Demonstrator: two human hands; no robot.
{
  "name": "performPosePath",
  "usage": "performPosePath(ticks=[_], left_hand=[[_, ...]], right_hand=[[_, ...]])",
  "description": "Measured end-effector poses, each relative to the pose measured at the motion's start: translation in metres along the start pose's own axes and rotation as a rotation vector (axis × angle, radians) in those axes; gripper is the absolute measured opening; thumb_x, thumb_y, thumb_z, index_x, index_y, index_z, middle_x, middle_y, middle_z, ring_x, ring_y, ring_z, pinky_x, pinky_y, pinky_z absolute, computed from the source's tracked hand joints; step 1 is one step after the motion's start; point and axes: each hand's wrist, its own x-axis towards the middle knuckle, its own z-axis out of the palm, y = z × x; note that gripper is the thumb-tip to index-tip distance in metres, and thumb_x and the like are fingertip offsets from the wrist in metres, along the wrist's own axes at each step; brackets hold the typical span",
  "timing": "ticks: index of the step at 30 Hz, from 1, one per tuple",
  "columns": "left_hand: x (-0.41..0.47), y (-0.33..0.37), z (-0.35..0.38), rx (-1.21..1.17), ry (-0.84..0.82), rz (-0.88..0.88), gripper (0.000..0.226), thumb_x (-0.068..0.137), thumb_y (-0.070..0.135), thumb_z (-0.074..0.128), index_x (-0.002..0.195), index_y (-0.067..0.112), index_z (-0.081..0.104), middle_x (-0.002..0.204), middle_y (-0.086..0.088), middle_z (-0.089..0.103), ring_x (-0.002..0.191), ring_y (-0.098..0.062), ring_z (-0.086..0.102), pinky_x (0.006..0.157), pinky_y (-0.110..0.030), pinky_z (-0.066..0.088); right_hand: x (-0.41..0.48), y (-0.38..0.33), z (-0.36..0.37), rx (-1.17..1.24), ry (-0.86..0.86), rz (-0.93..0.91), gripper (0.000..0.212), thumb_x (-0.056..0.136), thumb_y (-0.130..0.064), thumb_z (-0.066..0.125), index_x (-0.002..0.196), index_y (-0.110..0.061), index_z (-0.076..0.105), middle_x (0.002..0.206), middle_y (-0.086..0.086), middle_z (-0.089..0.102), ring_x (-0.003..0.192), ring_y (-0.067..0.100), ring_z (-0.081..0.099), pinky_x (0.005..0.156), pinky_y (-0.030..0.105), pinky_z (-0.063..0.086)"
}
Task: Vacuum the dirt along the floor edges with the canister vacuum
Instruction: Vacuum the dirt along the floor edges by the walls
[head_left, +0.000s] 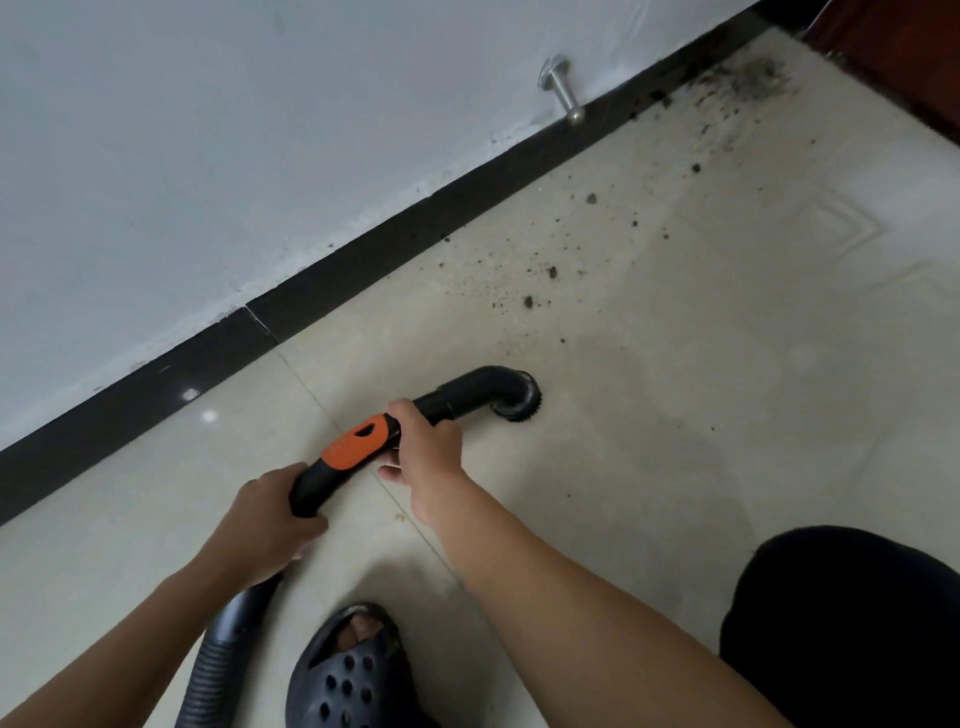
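a black clog (343, 670) and a dark-clad knee (841, 623) sit closest, at the bottom of the view, with both bare forearms reaching forward over them.

the left hand (260, 519) is wrapped round the rear of the vacuum handle (358, 447), where the ribbed hose (218, 660) joins it. the right hand (428, 447) grips the black tube just ahead of the orange section, fingers curled over the top. this two-handed hold looks chosen for steering: the back hand carries the weight and the hose drag, the front hand aims the tip.

the tube ends in an elbow with a round brush head (519, 400) turned down toward the pale floor tile (727, 364). i cannot tell whether the bristles touch the tile. the head sits well out from the black baseboard (363, 270) and short of the dirt.

loose crumbs of dirt (519, 291) are scattered beyond the brush, near the baseboard, thickening into a dark patch (753, 83) in the far corner by a brown door (909, 52). a metal door stop (561, 88) juts from the grey wall (208, 130) just above the baseboard.

judging by what lies ahead, most of the edge is not yet cleaned, and the head likely needs to go forward and in toward the baseboard.
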Motion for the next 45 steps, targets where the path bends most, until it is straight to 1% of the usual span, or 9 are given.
performPosePath(ticks=[6,10,15,20,27,31,34,39,45], left_hand=[[0.000,0.020,0.014,0.082,0.016,0.097,0.019,0.068,0.002,0.067,0.074,0.016,0.055,0.057,-0.004,0.060,0.053,-0.024,0.061,0.055,-0.040,0.050],[0.008,0.040,0.024,0.106,0.013,0.152,0.019,0.068,0.005,0.066,0.073,0.018,0.053,0.061,-0.003,0.060,0.057,-0.023,0.059,0.057,-0.040,0.048],[0.007,0.014,0.001,0.060,0.175,-0.018,0.019,0.070,0.002,0.069,0.073,0.014,0.055,0.057,-0.008,0.061,0.054,-0.025,0.059,0.054,-0.036,0.049],[-0.002,-0.005,-0.005,-0.077,0.254,-0.159,0.017,0.075,-0.001,0.068,0.083,0.009,0.057,0.058,-0.015,0.065,0.048,-0.027,0.064,0.047,-0.024,0.042],[0.030,0.053,0.031,-0.010,0.147,0.014,0.016,0.072,0.008,0.066,0.080,0.016,0.055,0.068,-0.006,0.062,0.061,-0.024,0.061,0.060,-0.040,0.055],[0.053,0.074,0.029,0.000,0.124,0.045,0.016,0.072,0.011,0.065,0.083,0.017,0.054,0.070,-0.007,0.061,0.063,-0.026,0.062,0.061,-0.040,0.056],[0.054,0.060,0.016,-0.019,0.192,-0.014,0.016,0.072,0.011,0.067,0.082,0.014,0.055,0.069,-0.010,0.062,0.062,-0.029,0.063,0.060,-0.042,0.057],[0.033,0.029,0.009,-0.123,0.264,-0.143,0.018,0.075,0.007,0.069,0.084,0.012,0.054,0.067,-0.016,0.064,0.055,-0.031,0.065,0.053,-0.039,0.057],[0.045,0.044,0.018,-0.111,0.237,-0.068,0.019,0.075,0.012,0.070,0.083,0.016,0.054,0.068,-0.010,0.063,0.061,-0.030,0.064,0.061,-0.045,0.058]], right_hand=[[-0.004,-0.003,-0.034,0.065,0.077,0.018,0.029,0.088,-0.023,0.064,0.111,-0.010,0.052,0.083,0.002,0.065,0.061,0.010,0.064,0.059,0.025,0.056],[0.001,-0.015,-0.050,0.122,0.135,-0.017,0.029,0.087,-0.022,0.064,0.111,-0.008,0.055,0.086,0.005,0.064,0.068,0.014,0.063,0.060,0.026,0.055],[0.015,-0.025,0.006,-0.073,-0.057,-0.007,0.037,0.086,-0.026,0.061,0.117,-0.009,0.053,0.086,0.003,0.065,0.059,0.012,0.063,0.055,0.025,0.052],[0.029,-0.025,0.053,-0.282,-0.189,-0.024,0.043,0.081,-0.032,0.064,0.117,-0.010,0.053,0.105,0.011,0.067,0.086,0.025,0.067,0.056,0.028,0.051],[0.040,-0.061,-0.035,-0.199,-0.023,-0.059,0.028,0.086,-0.027,0.064,0.106,-0.011,0.054,0.075,0.002,0.064,0.048,0.011,0.063,0.054,0.027,0.051],[0.053,-0.083,-0.042,-0.161,0.026,-0.085,0.033,0.086,-0.028,0.064,0.112,-0.010,0.054,0.078,0.003,0.065,0.055,0.014,0.065,0.054,0.026,0.051],[0.060,-0.086,-0.012,-0.220,-0.048,-0.081,0.032,0.085,-0.028,0.063,0.111,-0.009,0.056,0.076,0.005,0.064,0.049,0.014,0.063,0.051,0.025,0.050],[0.060,-0.069,0.030,-0.372,-0.200,-0.062,0.034,0.084,-0.029,0.062,0.111,-0.008,0.057,0.083,0.008,0.064,0.063,0.022,0.064,0.053,0.025,0.048],[0.067,-0.083,0.004,-0.365,-0.167,-0.071,0.034,0.085,-0.030,0.064,0.110,-0.009,0.058,0.078,0.006,0.065,0.056,0.017,0.066,0.059,0.028,0.050]])
